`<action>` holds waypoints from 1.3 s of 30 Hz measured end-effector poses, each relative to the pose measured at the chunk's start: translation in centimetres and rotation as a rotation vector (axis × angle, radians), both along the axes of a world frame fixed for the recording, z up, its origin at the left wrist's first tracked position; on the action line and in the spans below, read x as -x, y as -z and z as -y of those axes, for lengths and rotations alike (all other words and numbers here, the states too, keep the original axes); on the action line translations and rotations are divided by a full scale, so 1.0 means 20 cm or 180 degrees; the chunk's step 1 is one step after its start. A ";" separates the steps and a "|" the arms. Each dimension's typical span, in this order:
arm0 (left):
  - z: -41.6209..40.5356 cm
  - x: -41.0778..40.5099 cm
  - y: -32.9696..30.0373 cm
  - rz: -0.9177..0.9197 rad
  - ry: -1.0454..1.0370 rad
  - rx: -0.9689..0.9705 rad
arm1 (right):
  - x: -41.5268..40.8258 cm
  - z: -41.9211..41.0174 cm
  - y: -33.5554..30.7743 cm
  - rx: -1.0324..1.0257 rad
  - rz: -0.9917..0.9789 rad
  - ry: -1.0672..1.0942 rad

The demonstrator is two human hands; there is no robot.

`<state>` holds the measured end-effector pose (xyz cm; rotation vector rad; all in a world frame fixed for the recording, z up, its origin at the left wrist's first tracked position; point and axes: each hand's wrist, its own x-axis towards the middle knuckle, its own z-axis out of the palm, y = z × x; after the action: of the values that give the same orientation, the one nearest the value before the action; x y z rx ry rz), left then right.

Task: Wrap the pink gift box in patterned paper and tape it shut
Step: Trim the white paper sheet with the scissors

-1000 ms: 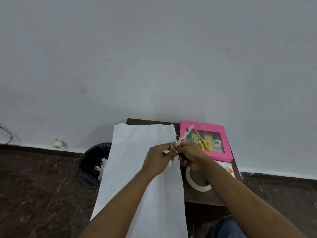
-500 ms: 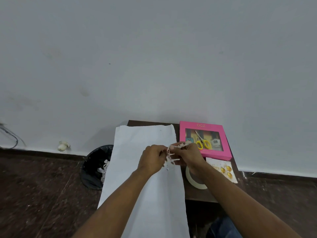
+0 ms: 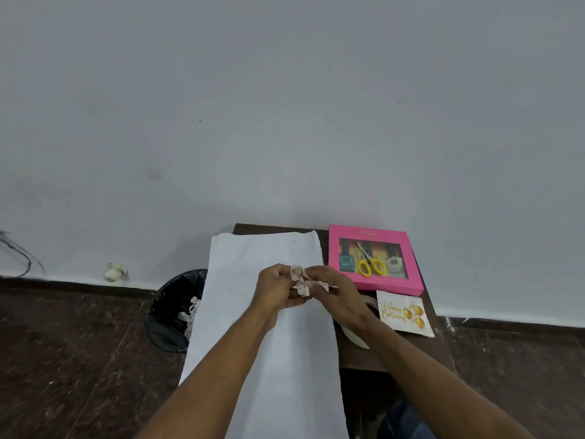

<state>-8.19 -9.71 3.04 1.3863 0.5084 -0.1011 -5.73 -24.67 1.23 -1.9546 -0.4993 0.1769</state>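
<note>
- Paper (image 3: 269, 359) spread white side up along left edge of table (image 3: 364, 356), long axis running near to far, probably ready to receive box.
- Left hand (image 3: 273, 288) and right hand (image 3: 332, 293) both pinching crumpled scrap (image 3: 300, 280) above paper, apparently balling it up as waste.
- Box (image 3: 375, 259) flat at far right corner, unwrapped, scissors (image 3: 368, 263) on top.

The gift box (image 3: 373, 236) was bright pink; the scissors (image 3: 369, 265) had yellow handles; the paper sheet (image 3: 269, 343) showed plain white; the card (image 3: 402, 313) bore gold balloons.
</note>
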 end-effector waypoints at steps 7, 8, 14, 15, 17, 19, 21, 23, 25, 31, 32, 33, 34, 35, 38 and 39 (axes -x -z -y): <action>0.02 0.00 -0.02 -0.0193 -0.0141 0.0206 | 0.03 -0.06 0.07 -0.0007 0.0149 0.0498; 0.03 0.01 -0.02 -0.0187 -0.0126 0.0244 | 0.02 -0.07 0.06 -0.0121 0.0045 0.0690; 0.04 0.05 0.04 0.0131 -0.0126 0.0077 | 0.00 -0.06 -0.01 -0.1019 -0.1419 0.1044; 0.04 0.05 0.05 0.0208 -0.0121 -0.0039 | 0.00 -0.06 -0.02 -0.1103 -0.1568 0.1095; 0.06 0.06 0.06 0.0380 -0.0039 -0.0446 | -0.01 -0.05 -0.04 -0.1174 -0.1670 0.1222; 0.07 0.06 0.06 0.0534 0.0040 -0.0931 | -0.02 -0.05 -0.05 -0.1126 -0.1697 0.1283; 0.07 0.06 0.08 0.0726 0.0133 -0.1282 | -0.01 -0.05 -0.05 -0.1126 -0.1844 0.1241; 0.06 0.07 0.09 0.0951 0.0303 -0.1693 | 0.00 -0.06 -0.05 -0.1097 -0.1960 0.1121; 0.04 0.07 0.12 0.1079 0.0481 -0.2178 | -0.01 -0.05 -0.05 -0.0980 -0.1996 0.0913; 0.00 0.06 0.16 0.1110 0.0699 -0.2948 | -0.04 -0.03 -0.06 -0.0527 -0.2109 0.0464; 0.01 0.07 0.17 0.1146 0.0607 -0.2944 | -0.04 -0.03 -0.06 -0.0572 -0.2124 0.0507; 0.02 0.07 0.17 0.1154 0.0475 -0.2926 | -0.04 -0.04 -0.07 -0.0662 -0.2134 0.0579; 0.04 0.08 0.17 0.1131 0.0330 -0.2884 | -0.04 -0.04 -0.07 -0.0777 -0.2134 0.0655; 0.05 0.08 0.17 0.1094 0.0191 -0.2834 | -0.04 -0.05 -0.06 -0.0889 -0.2114 0.0730; 0.08 0.08 0.15 0.1032 -0.0180 -0.2701 | 0.00 -0.07 -0.02 -0.0851 -0.1609 0.0935; 0.09 0.07 0.15 0.0999 -0.0313 -0.2657 | 0.01 -0.08 0.00 -0.0623 -0.1255 0.1017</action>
<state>-9.63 -11.46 0.03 2.1360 0.3595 0.4528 -5.91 -23.03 1.30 -1.7231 0.0540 0.2893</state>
